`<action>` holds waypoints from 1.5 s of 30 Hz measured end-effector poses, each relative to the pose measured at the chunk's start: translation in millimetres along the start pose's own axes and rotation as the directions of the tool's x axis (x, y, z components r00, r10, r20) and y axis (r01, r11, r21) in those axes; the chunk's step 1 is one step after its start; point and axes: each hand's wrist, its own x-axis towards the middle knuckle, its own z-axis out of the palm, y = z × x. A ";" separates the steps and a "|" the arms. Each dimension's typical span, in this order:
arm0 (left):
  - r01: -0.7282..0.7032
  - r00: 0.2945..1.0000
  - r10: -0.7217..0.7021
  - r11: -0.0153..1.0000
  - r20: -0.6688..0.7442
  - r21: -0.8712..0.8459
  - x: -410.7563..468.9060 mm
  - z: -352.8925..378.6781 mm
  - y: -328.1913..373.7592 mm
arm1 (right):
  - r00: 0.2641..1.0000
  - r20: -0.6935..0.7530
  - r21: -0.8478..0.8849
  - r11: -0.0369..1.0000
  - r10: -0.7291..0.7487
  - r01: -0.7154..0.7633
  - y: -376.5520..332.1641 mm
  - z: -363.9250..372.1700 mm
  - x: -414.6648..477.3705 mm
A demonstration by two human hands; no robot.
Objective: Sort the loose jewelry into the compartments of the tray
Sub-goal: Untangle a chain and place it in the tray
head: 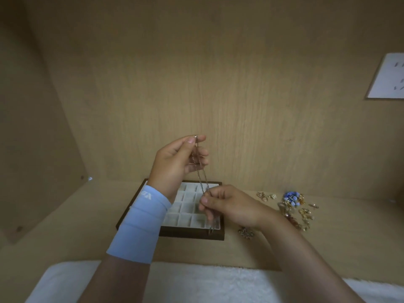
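Note:
A thin metal chain (202, 182) hangs stretched between both hands above the tray. My left hand (178, 162) is raised and pinches the chain's upper end between thumb and forefinger. Lower down, my right hand (227, 205) pinches the chain over the tray's right side, and the chain's tail dangles below it. The tray (192, 234) has a dark brown frame and a grid of pale lined compartments; those I can see look bare. My left wrist hides its left part.
A heap of loose jewelry (294, 206) lies on the shelf right of the tray: gold earrings, a blue beaded piece (290, 196), small charms. One gold piece (246, 232) lies under my right wrist. A white card (388, 77) leans on the right wall. White fluffy cloth (207, 285) covers the front.

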 end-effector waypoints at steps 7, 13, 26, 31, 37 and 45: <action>-0.003 0.998 0.015 0.975 -0.054 0.220 -13.4 -47.6 11.5 | 1.000 0.014 -0.009 1.000 -0.019 0.019 -14.1 31.0 25.1; -0.063 0.995 0.075 0.983 -0.066 0.175 -22.5 -70.8 25.1 | 1.000 0.004 -0.129 0.991 -0.019 0.020 -30.2 48.5 55.0; -0.112 0.954 0.167 0.969 -0.248 0.221 -28.3 -121.7 7.9 | 0.994 -0.094 -0.295 0.955 -0.054 0.024 -11.5 84.4 92.9; -0.046 0.983 0.091 0.963 -0.162 0.265 -33.4 -123.9 -10.2 | 1.000 -0.019 -0.464 0.886 0.004 -0.013 -8.5 79.9 90.8; 0.034 0.998 -0.020 0.971 -0.059 0.238 -35.6 -123.1 -23.8 | 0.998 -0.011 -0.360 0.931 -0.060 0.052 -20.3 71.8 85.7; -0.005 0.999 0.021 0.853 -0.025 0.522 -35.0 -138.1 -36.2 | 0.992 -0.115 -0.320 0.947 -0.057 0.018 -13.3 70.9 86.2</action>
